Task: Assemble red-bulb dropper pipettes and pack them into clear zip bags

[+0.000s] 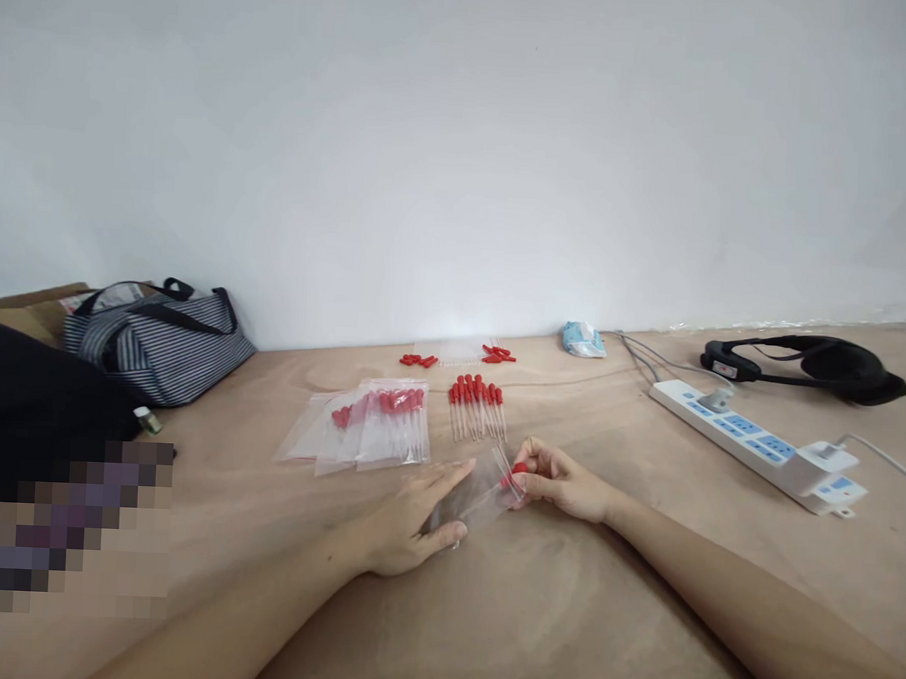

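Observation:
Between my hands is a clear plastic bag (483, 496), tilted over the wooden table. My left hand (411, 518) is at its left end, thumb and index finger stretched apart along its two sides. My right hand (559, 481) pinches a dropper's red bulb (520, 469) at the bag's right end; thin glass stems show there, though I cannot tell which lie inside. Beyond my hands lies a row of glass droppers (478, 406), red bulbs pointing away. Left of them, several overlapping clear bags (393, 427) lie flat, some with red-bulbed droppers inside.
More red-bulbed droppers (498, 355) lie near the wall around another clear bag (460, 350). A blue-white packet (583, 339), a power strip (749, 438) with cables, and a black headset (804, 365) are right. Left are a striped bag (168, 342), a small bottle (147, 420) and dark cloth (37, 401).

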### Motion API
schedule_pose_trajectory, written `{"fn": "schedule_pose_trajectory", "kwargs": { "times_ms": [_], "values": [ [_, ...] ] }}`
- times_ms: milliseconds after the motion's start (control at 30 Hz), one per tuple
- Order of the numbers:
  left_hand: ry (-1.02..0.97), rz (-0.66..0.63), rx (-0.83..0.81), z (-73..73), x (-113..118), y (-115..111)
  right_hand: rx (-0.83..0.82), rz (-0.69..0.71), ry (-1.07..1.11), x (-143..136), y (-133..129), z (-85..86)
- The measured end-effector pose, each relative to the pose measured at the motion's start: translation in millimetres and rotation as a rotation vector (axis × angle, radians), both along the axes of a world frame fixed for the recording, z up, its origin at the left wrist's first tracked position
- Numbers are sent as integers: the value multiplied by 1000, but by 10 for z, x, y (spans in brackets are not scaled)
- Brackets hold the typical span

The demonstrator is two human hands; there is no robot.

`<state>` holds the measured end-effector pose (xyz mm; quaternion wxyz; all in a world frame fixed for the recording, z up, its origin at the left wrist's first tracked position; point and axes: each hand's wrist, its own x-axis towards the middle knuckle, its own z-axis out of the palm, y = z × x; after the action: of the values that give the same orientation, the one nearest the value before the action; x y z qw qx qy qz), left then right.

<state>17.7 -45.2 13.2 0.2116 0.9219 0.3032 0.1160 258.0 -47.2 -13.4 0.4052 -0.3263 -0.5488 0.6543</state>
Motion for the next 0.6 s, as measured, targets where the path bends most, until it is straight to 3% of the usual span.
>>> {"fn": "schedule_pose_trajectory", "kwargs": {
  "times_ms": [167,400,600],
  "values": [
    [-111,45,74,10,-43,4,17,-53,-97,49,58,-13],
    [-39,-7,33,43,-103,20,-42,-61,-156,96,67,39],
    [-26,-13,31,32,-92,23,47,-127,-221,66,85,-18]
  ]
}}
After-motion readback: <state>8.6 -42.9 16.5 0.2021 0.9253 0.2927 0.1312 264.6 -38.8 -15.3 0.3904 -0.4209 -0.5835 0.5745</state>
